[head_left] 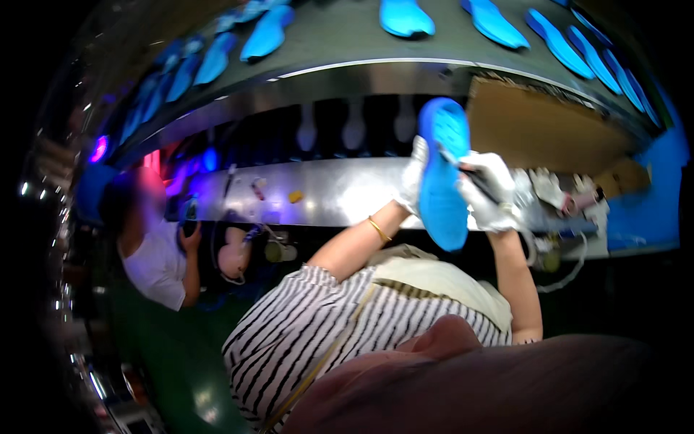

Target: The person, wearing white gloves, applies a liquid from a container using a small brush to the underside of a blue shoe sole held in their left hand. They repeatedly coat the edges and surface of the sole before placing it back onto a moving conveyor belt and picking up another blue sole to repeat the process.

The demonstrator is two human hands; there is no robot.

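A bright blue shoe sole (444, 195) is held upright in front of me, above the metal bench edge. My left hand (413, 173), in a white glove, is closed around its left side, with the fingers partly hidden behind it. In my white-gloved right hand (490, 189) is a slim dark-handled tool (480, 182), gripped between the fingers. Its pale tip reaches toward the sole's recessed face near the middle; I cannot tell whether it touches. Blur hides the tool's exact kind.
Beyond the bench (325, 189), a dark conveyor (340, 43) carries several blue soles. A brown cardboard sheet (542, 130) leans at the right, above white gloves (548, 189) and a pinkish spool (582, 199). Leftward, a person (155, 264) holds a dark object. A yellow piece (295, 196) lies on the bench.
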